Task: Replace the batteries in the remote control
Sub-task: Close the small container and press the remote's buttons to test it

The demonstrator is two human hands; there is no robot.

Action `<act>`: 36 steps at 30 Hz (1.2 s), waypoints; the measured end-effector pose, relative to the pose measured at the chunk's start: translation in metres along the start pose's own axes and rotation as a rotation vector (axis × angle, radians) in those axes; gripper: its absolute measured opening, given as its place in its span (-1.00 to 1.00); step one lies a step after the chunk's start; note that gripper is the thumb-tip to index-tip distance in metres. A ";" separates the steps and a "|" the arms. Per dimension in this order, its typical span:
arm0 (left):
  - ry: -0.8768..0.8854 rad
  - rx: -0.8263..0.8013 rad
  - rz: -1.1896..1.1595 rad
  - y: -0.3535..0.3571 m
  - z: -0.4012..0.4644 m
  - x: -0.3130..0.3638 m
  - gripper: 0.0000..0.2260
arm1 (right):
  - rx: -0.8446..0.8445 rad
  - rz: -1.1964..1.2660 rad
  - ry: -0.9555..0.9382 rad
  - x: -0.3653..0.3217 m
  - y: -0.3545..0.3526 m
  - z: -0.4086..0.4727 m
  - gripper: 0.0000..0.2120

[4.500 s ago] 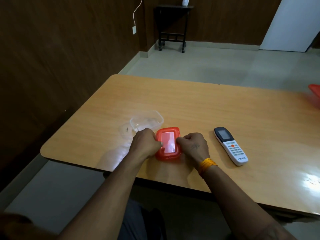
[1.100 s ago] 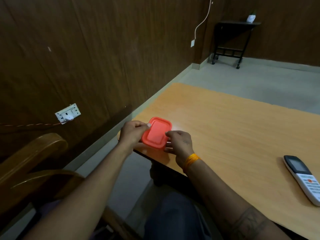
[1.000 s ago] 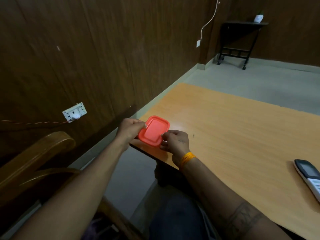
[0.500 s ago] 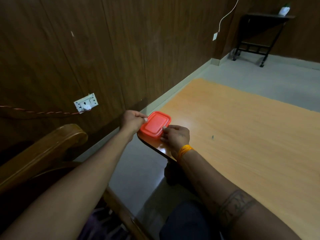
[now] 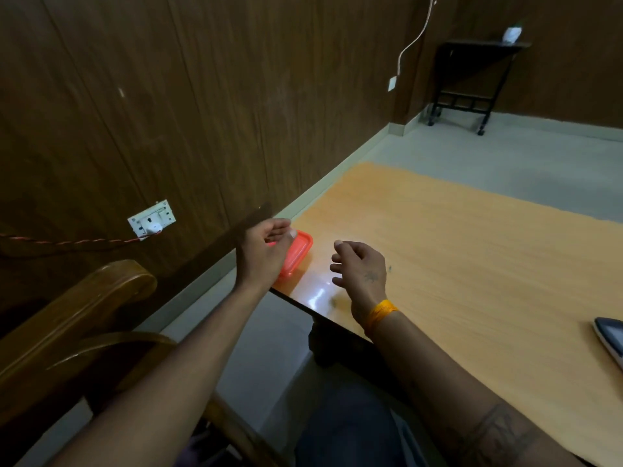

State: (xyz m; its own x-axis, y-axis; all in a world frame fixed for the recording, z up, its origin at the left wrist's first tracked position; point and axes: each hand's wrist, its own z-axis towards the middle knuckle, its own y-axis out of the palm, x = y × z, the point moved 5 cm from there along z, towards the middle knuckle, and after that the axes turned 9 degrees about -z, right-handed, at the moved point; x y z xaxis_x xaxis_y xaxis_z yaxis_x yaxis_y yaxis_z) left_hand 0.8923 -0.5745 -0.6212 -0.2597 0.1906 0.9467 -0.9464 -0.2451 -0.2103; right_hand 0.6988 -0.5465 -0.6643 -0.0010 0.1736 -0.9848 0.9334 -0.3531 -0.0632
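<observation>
A small red lidded box (image 5: pixel 296 254) lies flat at the near left corner of the wooden table (image 5: pixel 472 264). My left hand (image 5: pixel 264 252) hovers just left of it, fingers loosely curled and holding nothing, hiding part of the box. A little to the right of the box, my right hand (image 5: pixel 360 267) is lifted above the table with its fingers apart and empty. Only the dark screen end of the white remote control (image 5: pixel 612 335) shows, at the right edge of the view on the table.
A wooden chair arm (image 5: pixel 74 318) curves at the lower left. The dark wood wall carries a white socket (image 5: pixel 151 219) with a plugged cord. A black side table (image 5: pixel 472 75) stands in the far corner on the grey floor.
Both hands carried the red box from the middle of the table to its left corner and set it down. They have now let go and drawn apart.
</observation>
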 end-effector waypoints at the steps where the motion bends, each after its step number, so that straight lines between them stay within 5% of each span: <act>1: 0.006 -0.012 -0.039 0.009 -0.010 0.009 -0.76 | 0.012 0.000 -0.025 -0.006 -0.013 -0.005 -0.81; 15: -0.190 -0.369 -0.528 0.209 -0.153 0.115 -0.85 | 0.332 -0.002 -0.110 -0.030 -0.262 -0.079 -0.80; 28: -0.347 -0.543 -0.269 0.374 -0.267 0.095 -0.91 | 0.616 -0.427 -0.021 0.035 -0.452 -0.088 -0.86; 36: -0.363 -0.563 -0.125 0.411 -0.283 0.084 -0.85 | 0.485 -0.651 0.108 0.064 -0.475 -0.066 -0.81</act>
State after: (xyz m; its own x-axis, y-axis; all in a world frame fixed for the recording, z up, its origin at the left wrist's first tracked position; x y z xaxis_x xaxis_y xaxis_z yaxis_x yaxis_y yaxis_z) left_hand 0.4275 -0.3900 -0.6975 -0.1538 -0.1694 0.9735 -0.9463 0.3087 -0.0958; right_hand 0.2791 -0.3075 -0.6864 -0.4315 0.5604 -0.7070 0.4987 -0.5049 -0.7046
